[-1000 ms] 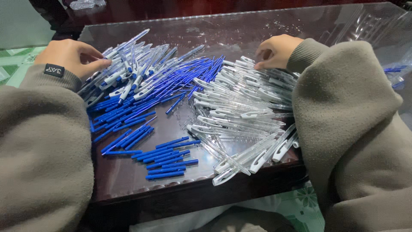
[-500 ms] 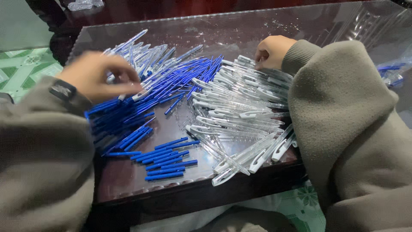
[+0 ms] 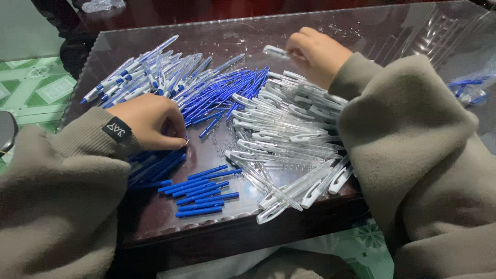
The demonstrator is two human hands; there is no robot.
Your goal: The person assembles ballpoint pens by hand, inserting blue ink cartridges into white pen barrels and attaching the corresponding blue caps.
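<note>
1. dark glossy wooden table (image 3: 155,227) with a clear sheet on top, and it's basically buried in pen parts.
2. left hand (image 3: 150,121) is curled down near the left side of the table, fingertips pinched narrow on something tiny at the surface. could be a little spring, honestly too small to tell.
3. that hand sits right on the heap of loose blue plastic pen refills (image 3: 217,95); more of them poke out from under the wrist, and a smaller bunch of short blue pieces (image 3: 199,194) lies near the front edge.
4. right hand (image 3: 318,51) is up at the far side, fingers closed around one clear plastic pen barrel with a white clip (image 3: 276,51), held just off the pile.
5. below it is the big pile of clear pen barrels (image 3: 289,134), covering the right half of the table and reaching the front edge, touching the blue refills in the middle.
6. far left there's a stack of assembled pens, clear with blue tips (image 3: 139,72), just behind the left hand.
7. bulky grey-brown sweatshirt sleeves (image 3: 413,144) cover a good part of both sides, so the right end of the barrel pile is hidden.
8. a clear plastic bag with blue bits (image 3: 470,88) sits off to the far right.
</note>
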